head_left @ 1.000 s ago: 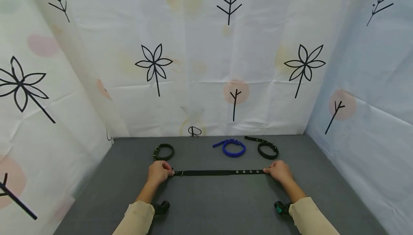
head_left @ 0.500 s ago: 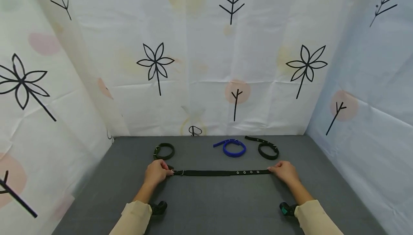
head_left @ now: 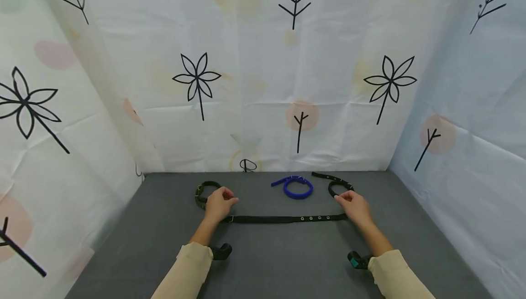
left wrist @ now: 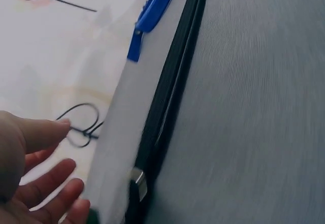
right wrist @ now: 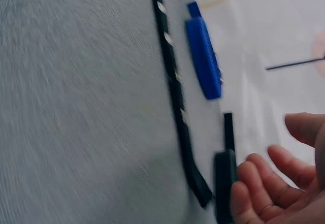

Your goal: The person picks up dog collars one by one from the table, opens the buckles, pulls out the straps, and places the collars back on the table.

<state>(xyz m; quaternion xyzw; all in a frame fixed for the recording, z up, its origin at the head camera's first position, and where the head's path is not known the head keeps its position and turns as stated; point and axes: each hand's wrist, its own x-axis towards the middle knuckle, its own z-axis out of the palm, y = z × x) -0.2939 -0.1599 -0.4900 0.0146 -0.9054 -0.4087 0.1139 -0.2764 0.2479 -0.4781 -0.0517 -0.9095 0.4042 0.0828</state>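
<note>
A black collar with metal eyelets and a buckle lies stretched straight across the grey table. Over its buckle end hovers my left hand, fingers loosely bent and holding nothing; the left wrist view shows the collar's metal fitting apart from those fingers. My right hand is above the eyelet end, also holding nothing. In the right wrist view, the collar's tip lies free beside a coiled black collar. The left hand partly covers a coiled dark green collar.
A coiled blue collar sits at the back of the grey table, left of the coiled black one. Behind and at both sides hangs a white patterned cloth. Dark devices are worn at both wrists.
Both hands have let go of the straight collar's ends and risen toward the back. The left hand also moved right. The collar stays stretched out on the table.
</note>
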